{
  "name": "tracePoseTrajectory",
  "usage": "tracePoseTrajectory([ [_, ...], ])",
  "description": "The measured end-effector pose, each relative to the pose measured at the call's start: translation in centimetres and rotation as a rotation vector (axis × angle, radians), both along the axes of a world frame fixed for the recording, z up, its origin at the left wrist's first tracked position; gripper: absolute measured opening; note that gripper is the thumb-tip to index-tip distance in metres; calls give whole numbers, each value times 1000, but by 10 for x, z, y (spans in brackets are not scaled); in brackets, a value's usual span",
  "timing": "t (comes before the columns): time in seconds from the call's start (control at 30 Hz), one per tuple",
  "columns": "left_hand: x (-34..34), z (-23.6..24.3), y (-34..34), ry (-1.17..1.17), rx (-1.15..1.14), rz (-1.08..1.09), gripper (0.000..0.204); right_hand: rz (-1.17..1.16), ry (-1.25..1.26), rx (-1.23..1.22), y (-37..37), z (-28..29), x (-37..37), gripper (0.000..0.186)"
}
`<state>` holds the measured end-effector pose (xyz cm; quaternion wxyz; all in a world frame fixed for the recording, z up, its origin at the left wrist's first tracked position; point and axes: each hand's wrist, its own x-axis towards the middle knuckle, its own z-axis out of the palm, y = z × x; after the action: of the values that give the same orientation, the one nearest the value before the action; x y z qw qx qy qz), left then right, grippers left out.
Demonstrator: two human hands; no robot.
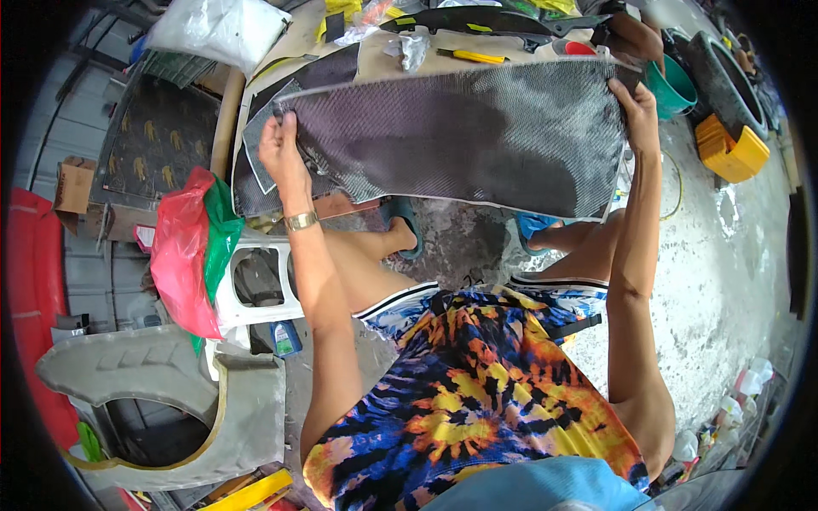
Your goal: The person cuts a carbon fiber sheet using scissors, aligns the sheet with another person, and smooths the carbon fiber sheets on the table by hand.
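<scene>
A wide sheet of dark woven carbon-fibre cloth [460,128] is stretched between my hands over the near side of the worktable. My left hand [285,157], with a gold-coloured watch above it, pinches the sheet's left end. At the upper right corner, my right hand [637,109] grips the edge between thumb and fingers. Under the left end lie smaller dark cloth pieces [257,152] with pale edges. A yellow-handled cutter knife [474,56] rests on the table just beyond the sheet.
A long black part [503,24] and a clear plastic bundle [415,49] lie farther back. To the right are a green bucket [673,89] and a yellow container [731,149]. Red and green bags [183,255] hang by a white chair [256,277]; a grey fender-like panel [251,409] stands lower left.
</scene>
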<state>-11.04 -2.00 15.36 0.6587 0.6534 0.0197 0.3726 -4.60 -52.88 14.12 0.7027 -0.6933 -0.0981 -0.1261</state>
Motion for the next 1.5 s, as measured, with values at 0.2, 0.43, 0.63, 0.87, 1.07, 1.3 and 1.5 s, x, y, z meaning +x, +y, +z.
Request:
tracePoseTrajectory([
  [0.2, 38, 40, 5, -160, 202, 76, 22, -117, -343, -183, -2, 42, 42, 21],
  [0.43, 55, 69, -12, -374, 552, 360, 21, -544, -697, -636, 1, 70, 77, 22],
  [0.63, 53, 41, -15, -178, 602, 360, 20, -627, -732, -754, 8, 47, 77, 20],
  [0.87, 50, -2, -12, -157, 607, 351, 17, -505, -532, -597, 16, 13, 76, 18],
  [1.07, 31, -15, -18, -118, 533, 303, 22, -475, -533, -544, 20, 5, 69, 17],
  [1.3, -18, 21, -5, -262, 428, 398, 16, -444, -614, -421, 31, 40, 38, 16],
  [1.5, -64, 70, 16, -348, 435, 494, 18, -295, -350, -136, 41, 81, -41, 29],
])
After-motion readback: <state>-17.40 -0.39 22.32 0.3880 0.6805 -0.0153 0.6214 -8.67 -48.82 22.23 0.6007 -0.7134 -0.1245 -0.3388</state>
